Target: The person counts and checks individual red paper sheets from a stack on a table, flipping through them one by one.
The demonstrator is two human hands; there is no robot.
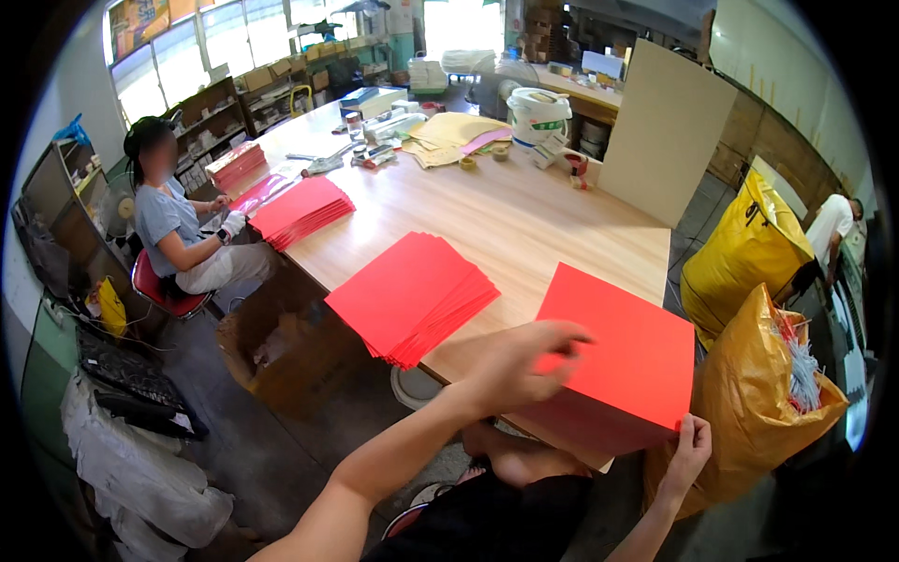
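The red paper stack (pixel 618 365) at the desk (pixel 524 225) near edge looks light, thin and bendable, so the left hand (pixel 520 361) presses flat on top while the right hand (pixel 688 450) pinches its lower corner.

A: What can't you make out at lower right?

B: The left hand (pixel 518 367) lies blurred over the red sheet (pixel 618 361), covering its left edge. The right hand (pixel 688 451) hides the lower corner.

A: And further off?

B: The small things on the table (pixel 524 220), upper centre, are too tiny to tell. The yellow sack (pixel 749 253) hides most of a person at the right edge.
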